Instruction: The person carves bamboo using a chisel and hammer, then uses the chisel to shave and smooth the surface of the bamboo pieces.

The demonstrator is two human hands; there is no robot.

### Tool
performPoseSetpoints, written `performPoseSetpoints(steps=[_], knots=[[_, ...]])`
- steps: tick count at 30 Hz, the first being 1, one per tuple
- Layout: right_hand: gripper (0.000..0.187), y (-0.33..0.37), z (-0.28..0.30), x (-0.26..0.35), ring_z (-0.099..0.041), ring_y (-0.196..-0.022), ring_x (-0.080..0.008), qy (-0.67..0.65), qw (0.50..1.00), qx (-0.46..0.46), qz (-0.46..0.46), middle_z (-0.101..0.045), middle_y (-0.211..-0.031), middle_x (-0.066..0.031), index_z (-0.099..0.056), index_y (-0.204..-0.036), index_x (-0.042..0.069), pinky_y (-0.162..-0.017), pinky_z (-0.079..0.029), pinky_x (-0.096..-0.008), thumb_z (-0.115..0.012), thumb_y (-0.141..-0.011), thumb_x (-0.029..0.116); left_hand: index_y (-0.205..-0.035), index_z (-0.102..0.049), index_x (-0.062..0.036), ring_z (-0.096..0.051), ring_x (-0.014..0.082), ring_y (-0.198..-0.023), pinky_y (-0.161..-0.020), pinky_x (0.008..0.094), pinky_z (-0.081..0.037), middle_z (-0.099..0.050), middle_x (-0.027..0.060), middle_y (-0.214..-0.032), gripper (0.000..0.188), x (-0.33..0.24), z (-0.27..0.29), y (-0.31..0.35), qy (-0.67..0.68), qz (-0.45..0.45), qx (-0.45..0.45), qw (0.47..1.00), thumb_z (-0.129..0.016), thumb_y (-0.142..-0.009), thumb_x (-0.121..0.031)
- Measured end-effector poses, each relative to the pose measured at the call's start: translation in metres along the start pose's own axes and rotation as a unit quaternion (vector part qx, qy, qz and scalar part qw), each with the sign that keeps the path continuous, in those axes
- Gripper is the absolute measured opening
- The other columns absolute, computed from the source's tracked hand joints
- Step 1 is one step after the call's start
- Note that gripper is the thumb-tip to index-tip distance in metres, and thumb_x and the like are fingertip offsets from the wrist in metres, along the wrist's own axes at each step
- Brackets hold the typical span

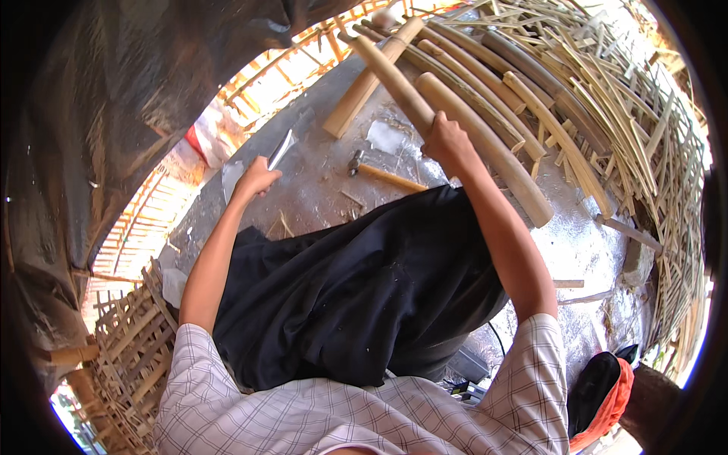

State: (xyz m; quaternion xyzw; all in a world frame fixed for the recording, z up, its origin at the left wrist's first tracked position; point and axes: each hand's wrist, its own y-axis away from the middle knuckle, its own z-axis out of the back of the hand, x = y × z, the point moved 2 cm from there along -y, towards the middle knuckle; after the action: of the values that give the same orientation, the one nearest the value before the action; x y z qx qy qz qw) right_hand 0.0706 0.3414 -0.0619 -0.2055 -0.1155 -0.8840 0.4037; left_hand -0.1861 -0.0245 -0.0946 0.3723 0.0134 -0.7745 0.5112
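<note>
My left hand is closed around the handle of a knife, whose bright blade points up and away from me. The handle itself is hidden in the fist. My right hand grips the near end of a long bamboo pole, which slants up toward the far left. Beyond it, a wide piece of bamboo leans at the far side. A hammer with a wooden handle lies on the floor between my hands, close to the black cloth over my lap.
Several bamboo poles lie just right of my right hand. Farther right is a large heap of split bamboo strips. Woven bamboo stands at the near left, beneath dark sheeting. An orange and black bundle sits at the near right.
</note>
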Motion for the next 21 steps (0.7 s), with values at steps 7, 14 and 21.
performPoseSetpoints(steps=[7,14,21], knots=[[0.048,0.002,-0.004,-0.007,-0.070,-0.098,-0.0471,-0.061,0.998,0.022,0.013,-0.070,-0.102,-0.0316,-0.056,-0.108,-0.003,-0.088,-0.058,-0.0530,-0.079,-0.076,0.023,-0.080,-0.054,0.0012,-0.050,0.0141,-0.041,-0.036,0.0323,-0.039,-0.052,0.0039,-0.055,0.033,-0.085,-0.010,-0.114,0.074,-0.045,-0.028,0.996,-0.074,-0.092,-0.023],[0.050,0.029,0.011,-0.031,-0.073,-0.085,-0.0405,-0.163,0.986,0.009,-0.029,-0.071,-0.088,-0.0284,-0.056,-0.101,-0.009,-0.077,-0.058,-0.0466,-0.078,-0.079,0.031,-0.098,-0.062,0.0053,-0.069,0.0308,-0.069,-0.060,0.0436,-0.054,-0.070,0.0186,-0.082,0.051,-0.141,-0.073,-0.167,-0.025,-0.040,-0.113,0.992,-0.072,-0.093,-0.045],[0.070,0.020,-0.007,-0.025,-0.075,-0.093,-0.0359,-0.304,0.941,0.067,-0.132,-0.074,-0.097,-0.0277,-0.062,-0.111,-0.010,-0.080,-0.058,-0.0447,-0.084,-0.077,0.046,-0.118,-0.060,0.0061,-0.064,0.0458,-0.116,-0.100,0.0504,-0.051,-0.067,0.0306,-0.121,0.061,-0.145,-0.115,-0.177,-0.090,-0.073,-0.138,0.984,-0.068,-0.093,-0.048]])
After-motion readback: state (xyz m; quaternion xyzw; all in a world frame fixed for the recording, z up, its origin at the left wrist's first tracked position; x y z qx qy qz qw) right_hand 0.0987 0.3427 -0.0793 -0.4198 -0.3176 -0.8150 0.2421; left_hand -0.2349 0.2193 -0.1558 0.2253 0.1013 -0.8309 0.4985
